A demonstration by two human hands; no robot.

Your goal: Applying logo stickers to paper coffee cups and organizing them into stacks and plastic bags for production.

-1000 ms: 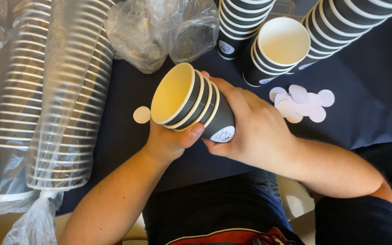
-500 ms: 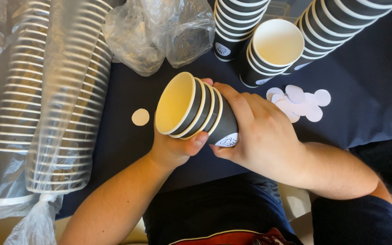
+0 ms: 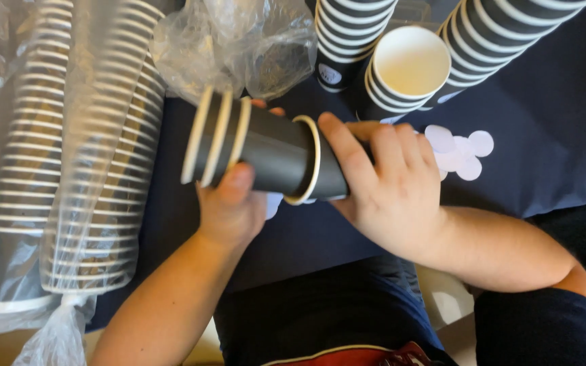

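While your left hand [image 3: 228, 207] grips three nested cups [image 3: 222, 139], your right hand [image 3: 388, 186] clasps the single cup [image 3: 306, 166], above the bench [image 3: 551, 135] near its front edge.

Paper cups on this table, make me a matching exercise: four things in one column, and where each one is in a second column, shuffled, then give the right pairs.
Things:
1. nested dark cups
2. open cup
3. white paper discs
4. wrapped cup sleeves

Places:
A. on the dark cloth, beyond the right hand
B. along the picture's left edge, in clear plastic
C. held sideways between the left hand and the right hand
D. at the top, mouth up, among the cup stacks

Pairs: 1-C, 2-D, 3-A, 4-B
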